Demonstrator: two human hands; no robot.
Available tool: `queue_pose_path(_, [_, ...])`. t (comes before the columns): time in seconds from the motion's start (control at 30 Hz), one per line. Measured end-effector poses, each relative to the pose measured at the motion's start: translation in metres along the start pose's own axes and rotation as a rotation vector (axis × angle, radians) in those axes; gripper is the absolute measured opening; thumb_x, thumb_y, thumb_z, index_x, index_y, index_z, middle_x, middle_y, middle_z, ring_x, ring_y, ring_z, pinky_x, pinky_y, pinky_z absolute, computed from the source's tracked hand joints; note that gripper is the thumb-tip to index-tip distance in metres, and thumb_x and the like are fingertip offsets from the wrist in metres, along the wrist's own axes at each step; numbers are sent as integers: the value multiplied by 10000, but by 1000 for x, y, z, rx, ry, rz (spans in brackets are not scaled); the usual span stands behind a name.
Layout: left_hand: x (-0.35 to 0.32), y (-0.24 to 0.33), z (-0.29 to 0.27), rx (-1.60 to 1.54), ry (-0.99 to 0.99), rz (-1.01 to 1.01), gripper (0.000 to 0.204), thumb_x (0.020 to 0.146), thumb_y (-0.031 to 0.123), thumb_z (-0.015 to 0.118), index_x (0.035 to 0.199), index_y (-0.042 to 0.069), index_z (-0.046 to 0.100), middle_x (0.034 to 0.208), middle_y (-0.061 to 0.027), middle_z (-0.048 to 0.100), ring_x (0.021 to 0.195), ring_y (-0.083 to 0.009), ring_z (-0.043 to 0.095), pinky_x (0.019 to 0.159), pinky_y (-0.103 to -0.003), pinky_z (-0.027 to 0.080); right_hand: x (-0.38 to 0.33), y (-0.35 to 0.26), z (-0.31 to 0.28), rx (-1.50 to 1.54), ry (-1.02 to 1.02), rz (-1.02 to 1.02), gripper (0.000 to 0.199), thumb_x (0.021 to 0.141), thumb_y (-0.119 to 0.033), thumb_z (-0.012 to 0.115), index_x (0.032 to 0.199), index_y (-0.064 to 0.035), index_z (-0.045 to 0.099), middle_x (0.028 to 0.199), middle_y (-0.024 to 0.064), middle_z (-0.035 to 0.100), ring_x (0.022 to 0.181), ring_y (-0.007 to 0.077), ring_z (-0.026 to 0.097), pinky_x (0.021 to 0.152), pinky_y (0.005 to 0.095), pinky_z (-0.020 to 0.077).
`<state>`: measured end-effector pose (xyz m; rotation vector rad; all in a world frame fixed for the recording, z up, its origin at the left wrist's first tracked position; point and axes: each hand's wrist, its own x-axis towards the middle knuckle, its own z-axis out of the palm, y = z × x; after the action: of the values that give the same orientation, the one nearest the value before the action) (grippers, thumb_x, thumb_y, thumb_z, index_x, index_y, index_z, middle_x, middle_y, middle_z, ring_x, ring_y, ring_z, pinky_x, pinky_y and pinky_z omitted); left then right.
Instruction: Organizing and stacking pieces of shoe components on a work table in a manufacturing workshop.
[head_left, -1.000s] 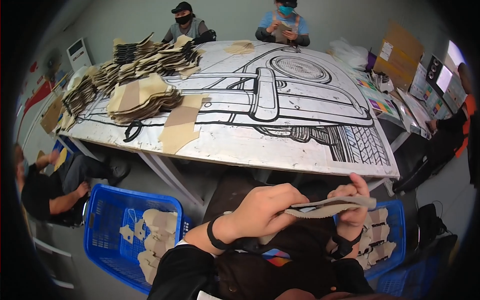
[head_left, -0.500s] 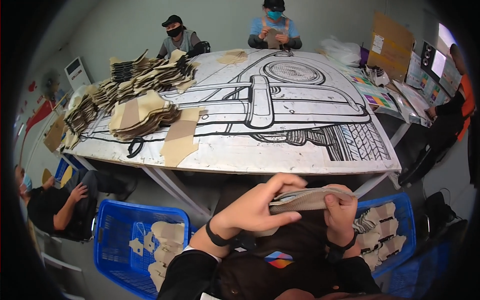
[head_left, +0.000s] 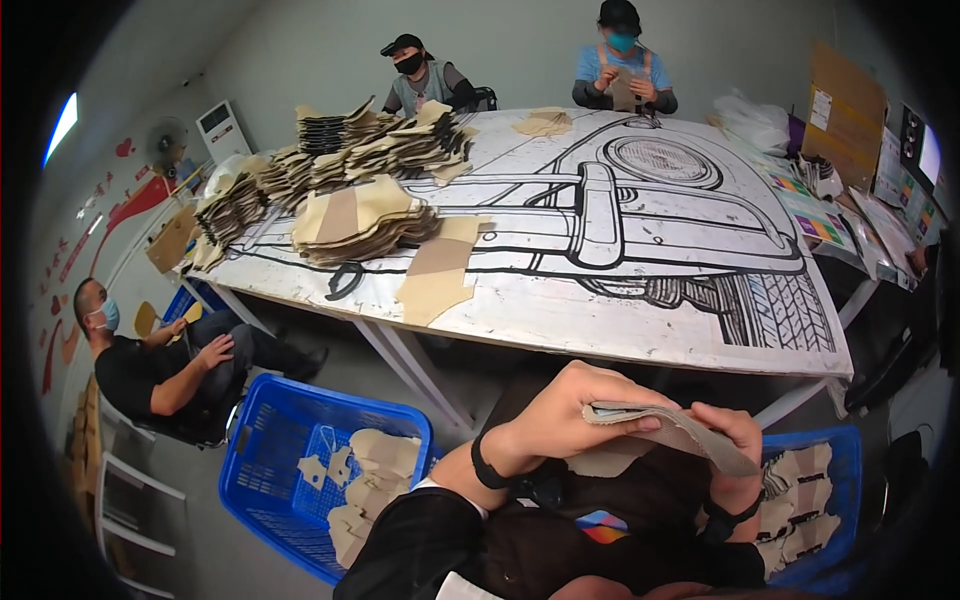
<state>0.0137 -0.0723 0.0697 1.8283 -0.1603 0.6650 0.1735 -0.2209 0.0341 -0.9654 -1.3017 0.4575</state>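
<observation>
A folded beige fabric piece (head_left: 690,430) with a ribbed face is held in front of my chest, below the table's near edge. My left hand (head_left: 555,412) is closed on its left end, with the thumb on the near face. At the right end, my right hand (head_left: 735,445) grips the piece from behind, its fingers partly hidden by the fabric. A paler flap of fabric (head_left: 608,458) hangs beneath my left hand. On the table, a beige cut piece with a brown middle band (head_left: 440,272) lies beside a neat stack of similar pieces (head_left: 355,220).
The white table (head_left: 560,310) bears a large car drawing and tall fabric piles (head_left: 375,145). Blue baskets, one left (head_left: 258,485) and one right (head_left: 850,480), hold cut pieces. Two people are at the far side; a seated person (head_left: 150,375) is at left. Papers (head_left: 815,215) lie at right.
My view has turned left, so the table and baskets appear farther right. My left thumb now presses on the fabric piece, whose right end has tilted down in my right hand.
</observation>
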Motion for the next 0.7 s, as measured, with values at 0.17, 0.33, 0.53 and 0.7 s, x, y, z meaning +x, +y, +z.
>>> queue_pose_path(0.17, [3, -3, 2, -8, -1, -25, 257, 714, 14, 659, 971, 11, 645, 860, -118, 658, 754, -176, 635, 663, -242, 471, -5, 19, -7, 23, -28, -151, 290, 693, -21, 634, 970, 57, 599, 826, 181, 640, 756, 226, 639, 685, 282, 496])
queue_pose_path(0.33, [-1, -9, 4, -175, -103, -130, 259, 802, 152, 598, 1002, -11, 621, 934, -137, 643, 851, -201, 617, 767, -274, 454, -13, 34, 6, 290, 268, -1, 186, 725, 25, 570, 894, 92, 606, 813, 170, 639, 697, 206, 631, 641, 266, 497])
queue_pose_path(0.53, [2, -16, 5, -185, -107, -67, 343, 873, 249, 500, 1047, -35, 578, 980, -140, 628, 902, -204, 601, 800, -280, 445, -19, 45, -3, 339, 314, -31, 204, 744, 26, 567, 934, 99, 588, 857, 165, 629, 740, 191, 619, 660, 260, 488])
queue_pose_path(0.7, [7, -22, 3, -56, -86, -50, 418, 907, 311, 427, 1046, -60, 560, 1013, -155, 612, 945, -206, 585, 828, -287, 436, -19, 49, -6, 448, 347, 34, 238, 761, -14, 603, 984, 70, 584, 905, 184, 621, 801, 204, 621, 680, 269, 490])
